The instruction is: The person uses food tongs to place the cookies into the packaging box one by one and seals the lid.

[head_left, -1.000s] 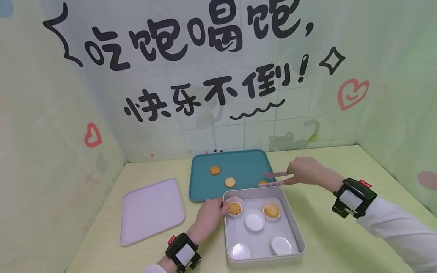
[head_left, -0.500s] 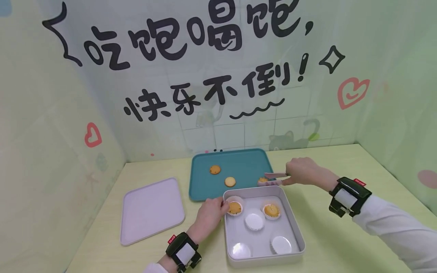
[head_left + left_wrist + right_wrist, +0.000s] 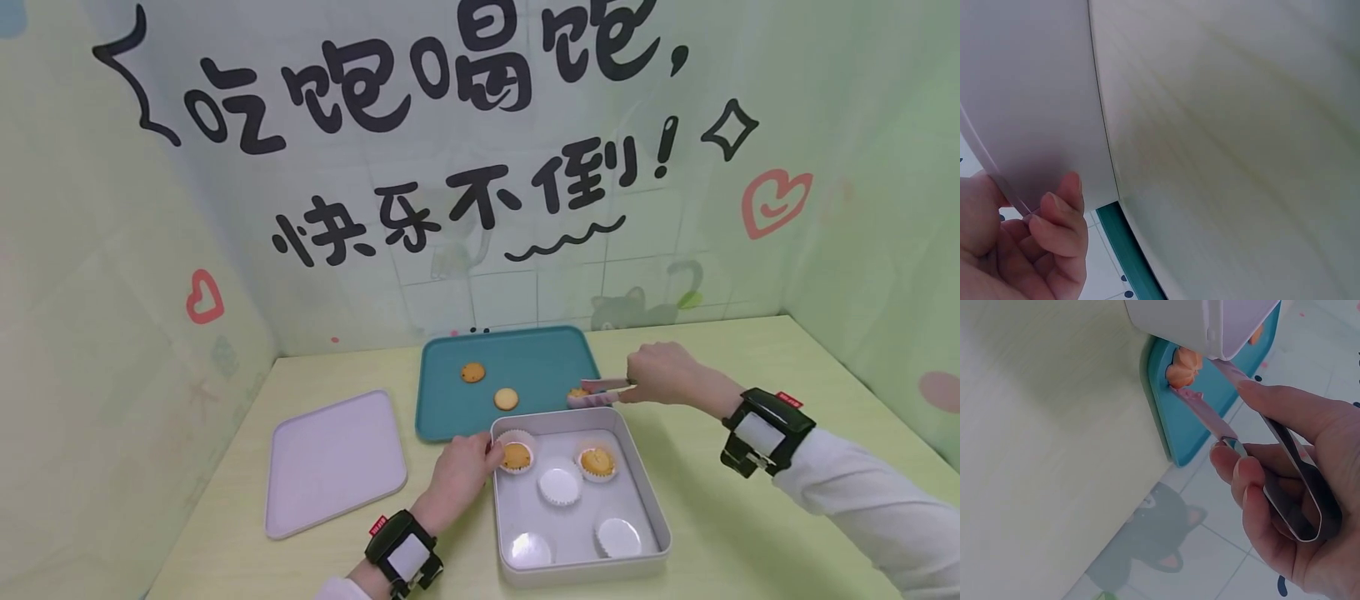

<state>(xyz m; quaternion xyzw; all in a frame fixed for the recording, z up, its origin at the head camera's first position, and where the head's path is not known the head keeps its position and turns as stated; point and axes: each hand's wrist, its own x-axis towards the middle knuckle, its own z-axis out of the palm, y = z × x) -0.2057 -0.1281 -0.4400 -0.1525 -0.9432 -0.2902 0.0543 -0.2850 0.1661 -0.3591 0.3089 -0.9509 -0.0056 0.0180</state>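
Note:
My left hand (image 3: pixel 465 471) grips the left wall of a white square box (image 3: pixel 577 575) near its far corner, thumb over the rim and fingers outside. Metal tongs with pink tips (image 3: pixel 1282 434) are held in my right hand (image 3: pixel 667 375), at the near right corner of the teal tray (image 3: pixel 525 358). Their arms stand apart on either side of a ridged, flower-shaped cookie (image 3: pixel 1184 367) lying on that tray. Inside the box, a spotted round cookie (image 3: pixel 515 456) and a ridged cookie (image 3: pixel 597 462) sit in paper cups. Other white paper cups (image 3: pixel 559 486) hold nothing.
On the teal tray lie another spotted cookie (image 3: pixel 472 372) and a plain round cookie (image 3: pixel 506 399). A pale lilac tray (image 3: pixel 333 467) rests on the table at the left. Behind the table hangs a printed backdrop (image 3: pixel 517 292).
The right hand and tongs have shifted slightly left, the lower tip drawing along the near side of the ridged cookie. My left hand and the box have stayed in place.

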